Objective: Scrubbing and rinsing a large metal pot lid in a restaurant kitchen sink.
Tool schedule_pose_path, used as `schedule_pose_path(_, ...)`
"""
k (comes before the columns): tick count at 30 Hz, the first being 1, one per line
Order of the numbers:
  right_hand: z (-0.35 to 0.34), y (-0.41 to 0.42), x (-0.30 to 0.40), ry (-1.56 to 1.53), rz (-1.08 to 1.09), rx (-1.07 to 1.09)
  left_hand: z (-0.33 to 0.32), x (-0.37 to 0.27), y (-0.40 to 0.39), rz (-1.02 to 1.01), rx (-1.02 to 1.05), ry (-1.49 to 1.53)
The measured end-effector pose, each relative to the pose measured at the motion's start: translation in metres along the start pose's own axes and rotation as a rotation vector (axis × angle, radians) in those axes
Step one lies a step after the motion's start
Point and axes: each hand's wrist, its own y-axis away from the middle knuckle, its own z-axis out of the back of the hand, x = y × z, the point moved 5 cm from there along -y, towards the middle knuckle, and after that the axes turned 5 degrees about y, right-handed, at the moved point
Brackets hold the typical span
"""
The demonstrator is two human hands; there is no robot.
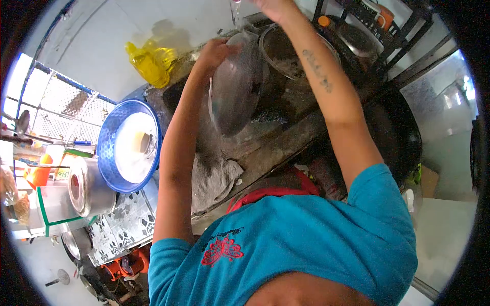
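My left hand (219,55) grips the upper rim of a large grey dish or lid (239,88), which is tilted and looks oval from here. Its exact kind is hard to make out. Above it, a thin stream of water (236,15) falls from the top of the picture. My right hand (272,8) reaches up beside that stream; its fingers are cut off by the upper edge, so what it touches is hidden. A round metal basin (285,63) stands right of the dish, partly behind my right forearm.
A yellow plastic bottle (151,65) leans at the wall. On the left, a blue basin (101,153) holds whitish suds and a pale block. A metal pot (92,187) stands beside it. A grey cloth (214,176) lies at the counter's front edge. A dark rack (405,46) is at right.
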Motion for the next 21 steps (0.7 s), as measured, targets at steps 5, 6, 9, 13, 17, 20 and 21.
schedule_pose_path(5, 0.049, 0.03, -0.111, 0.381, -0.5, -0.072, -0.038, -0.014, -0.022, -0.07, 0.023, -0.326)
schedule_pose_path(6, 0.037, 0.03, -0.107, 0.662, -0.584, -0.027, -0.033, -0.016, -0.014, -0.048, 0.017, -0.327)
schedule_pose_path(9, 0.008, 0.02, -0.076, 0.906, -0.686, 0.092, -0.027, -0.008, 0.006, 0.164, 0.067, -0.109)
schedule_pose_path(13, -0.011, 0.009, -0.063, 1.023, -0.682, 0.151, -0.028, -0.003, 0.021, 0.079, 0.045, 0.34)
schedule_pose_path(17, -0.013, 0.01, -0.064, 1.184, -0.695, 0.158, 0.005, -0.018, 0.07, 0.23, -0.149, 0.496)
schedule_pose_path(20, -0.006, 0.013, -0.08, 0.651, -0.677, 0.171, 0.015, -0.001, 0.093, 0.099, -0.287, 0.771)
schedule_pose_path(21, -0.005, 0.012, -0.086, 0.651, -0.674, 0.176, 0.015, 0.013, 0.098, 0.05, -0.321, 0.848)
